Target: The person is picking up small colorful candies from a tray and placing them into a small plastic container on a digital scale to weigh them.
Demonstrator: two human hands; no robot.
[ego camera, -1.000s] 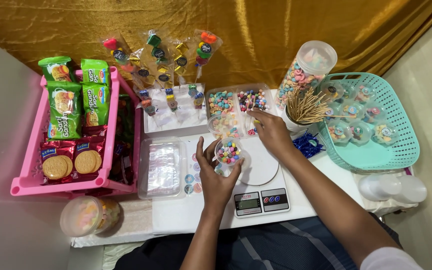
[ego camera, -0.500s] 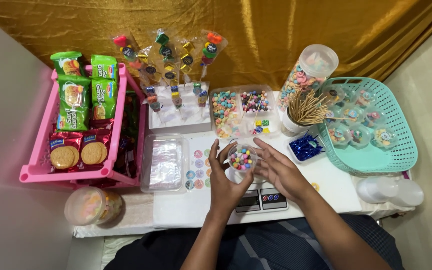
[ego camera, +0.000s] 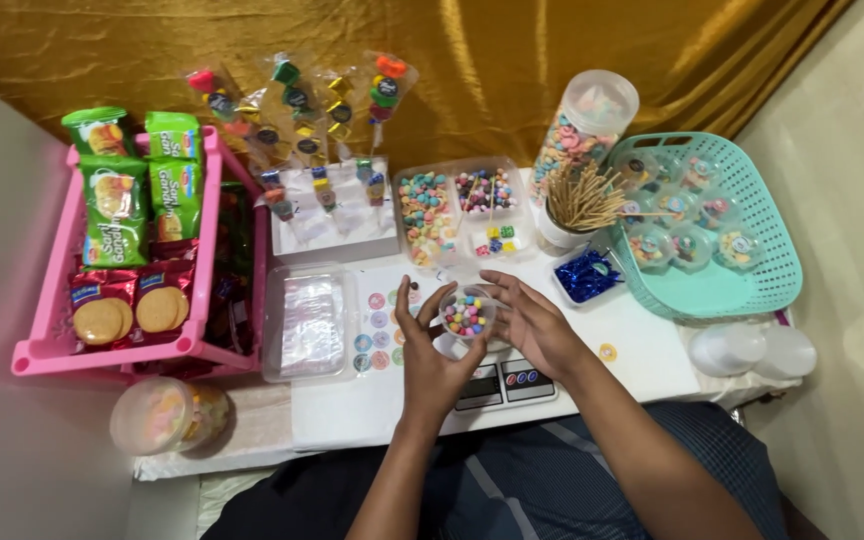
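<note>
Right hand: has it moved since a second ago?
Yes. The right hand came back from the candy tray toward the person, down to the candy cup.

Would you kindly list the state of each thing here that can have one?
Small clear cup: filled with coloured candies, open, between both hands.
Left hand: touching the cup.
Right hand: touching the cup.
Tall jar: lidded, part full.
Teal basket: holding filled cups.
Round tub: lidded.

Candy cup on scale, rack left, basket right, candy tray behind
</note>
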